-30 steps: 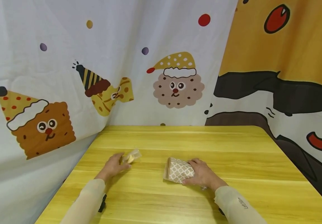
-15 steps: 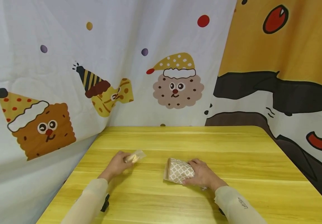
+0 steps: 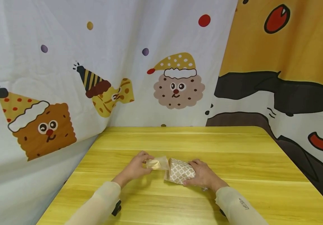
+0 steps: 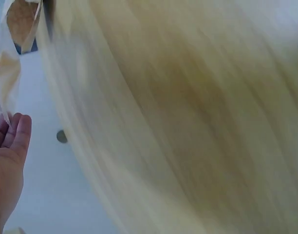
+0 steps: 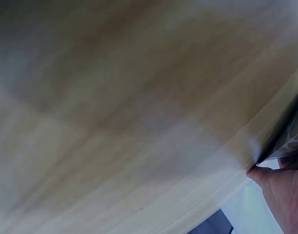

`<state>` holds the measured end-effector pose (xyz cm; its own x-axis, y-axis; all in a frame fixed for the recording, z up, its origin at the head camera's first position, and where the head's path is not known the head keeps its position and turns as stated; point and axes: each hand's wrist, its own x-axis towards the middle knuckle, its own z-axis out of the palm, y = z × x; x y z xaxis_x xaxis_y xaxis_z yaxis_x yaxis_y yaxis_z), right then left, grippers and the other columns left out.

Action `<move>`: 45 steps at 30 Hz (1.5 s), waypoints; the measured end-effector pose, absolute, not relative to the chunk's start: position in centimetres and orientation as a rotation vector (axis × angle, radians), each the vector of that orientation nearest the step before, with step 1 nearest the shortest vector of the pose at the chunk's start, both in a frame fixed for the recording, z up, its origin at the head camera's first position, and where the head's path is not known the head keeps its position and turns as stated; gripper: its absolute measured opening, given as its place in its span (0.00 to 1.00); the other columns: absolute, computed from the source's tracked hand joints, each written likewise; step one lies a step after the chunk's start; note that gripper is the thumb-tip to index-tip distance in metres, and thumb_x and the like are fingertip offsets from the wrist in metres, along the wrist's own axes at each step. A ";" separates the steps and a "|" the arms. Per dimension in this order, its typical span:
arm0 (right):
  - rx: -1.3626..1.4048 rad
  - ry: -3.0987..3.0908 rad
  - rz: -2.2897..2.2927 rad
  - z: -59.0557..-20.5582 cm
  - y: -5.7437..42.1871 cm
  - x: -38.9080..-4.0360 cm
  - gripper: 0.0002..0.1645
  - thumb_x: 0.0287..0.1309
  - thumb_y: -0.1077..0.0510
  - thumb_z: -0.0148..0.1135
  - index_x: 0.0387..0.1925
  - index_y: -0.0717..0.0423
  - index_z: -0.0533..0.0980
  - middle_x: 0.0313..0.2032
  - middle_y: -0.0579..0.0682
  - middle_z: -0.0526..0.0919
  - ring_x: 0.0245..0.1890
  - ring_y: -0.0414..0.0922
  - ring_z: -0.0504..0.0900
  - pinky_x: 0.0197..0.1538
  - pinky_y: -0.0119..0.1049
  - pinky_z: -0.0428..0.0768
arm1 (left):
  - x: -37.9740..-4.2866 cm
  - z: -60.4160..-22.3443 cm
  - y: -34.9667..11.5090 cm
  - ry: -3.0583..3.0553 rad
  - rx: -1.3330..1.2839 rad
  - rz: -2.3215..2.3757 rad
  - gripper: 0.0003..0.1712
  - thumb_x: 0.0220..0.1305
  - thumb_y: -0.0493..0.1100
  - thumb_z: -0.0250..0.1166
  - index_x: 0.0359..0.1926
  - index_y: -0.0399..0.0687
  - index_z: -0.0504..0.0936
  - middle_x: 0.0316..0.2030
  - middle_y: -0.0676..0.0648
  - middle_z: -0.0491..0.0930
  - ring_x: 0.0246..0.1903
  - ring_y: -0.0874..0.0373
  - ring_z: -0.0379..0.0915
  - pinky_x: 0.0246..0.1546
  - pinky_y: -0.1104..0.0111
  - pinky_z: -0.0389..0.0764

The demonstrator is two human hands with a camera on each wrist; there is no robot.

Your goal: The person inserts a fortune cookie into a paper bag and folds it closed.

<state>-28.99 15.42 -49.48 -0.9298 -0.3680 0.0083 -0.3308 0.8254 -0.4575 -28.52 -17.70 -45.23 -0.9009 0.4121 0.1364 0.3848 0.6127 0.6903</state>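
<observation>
Over a yellow wood-grain table [image 3: 206, 143], your left hand [image 3: 135, 166] pinches a clear packet [image 3: 157, 164] in a nearly closed grip, just beside a patterned bag [image 3: 181, 171]. Your right hand [image 3: 203, 175] curls round the bag on the table; cartoon-printed cloth [image 3: 116, 40] hangs behind.

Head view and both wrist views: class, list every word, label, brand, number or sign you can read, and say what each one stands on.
"Let...": black lettering on the right sleeve, head view; the start is a likely reading, the rest too small and slanted to read.
No readable text on the patterned bag, clear packet, curtain or table.
</observation>
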 end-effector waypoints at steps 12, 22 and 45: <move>-0.558 2.908 -0.723 -49.0 15.4 -28.9 0.65 0.38 0.24 0.73 0.71 0.58 0.65 0.68 0.58 0.65 0.67 0.62 0.62 0.62 0.60 0.68 | -28.7 -46.1 -13.4 2.744 0.882 1.009 0.28 0.60 0.41 0.71 0.62 0.46 0.78 0.53 0.53 0.69 0.47 0.59 0.70 0.47 0.65 0.77; -0.568 2.897 -0.725 -48.9 15.4 -29.0 0.66 0.39 0.24 0.73 0.71 0.58 0.65 0.68 0.59 0.64 0.67 0.63 0.62 0.62 0.61 0.68 | -28.4 -46.7 -12.8 2.655 0.721 1.214 0.36 0.68 0.47 0.66 0.72 0.45 0.65 0.67 0.45 0.63 0.63 0.45 0.66 0.59 0.53 0.74; -0.611 2.899 -0.711 -48.9 15.6 -28.6 0.70 0.36 0.23 0.73 0.72 0.61 0.62 0.68 0.61 0.64 0.67 0.64 0.62 0.63 0.60 0.68 | -27.9 -47.1 -8.8 2.299 0.228 1.861 0.10 0.68 0.25 0.56 0.44 0.25 0.82 0.31 0.41 0.83 0.28 0.57 0.80 0.32 0.65 0.85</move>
<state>-28.57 15.61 -48.86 -0.9152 -0.4029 0.0028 -0.3585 0.8112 -0.4620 -27.88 -8.75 -47.05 -0.9730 0.2275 -0.0391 0.0092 0.2075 0.9782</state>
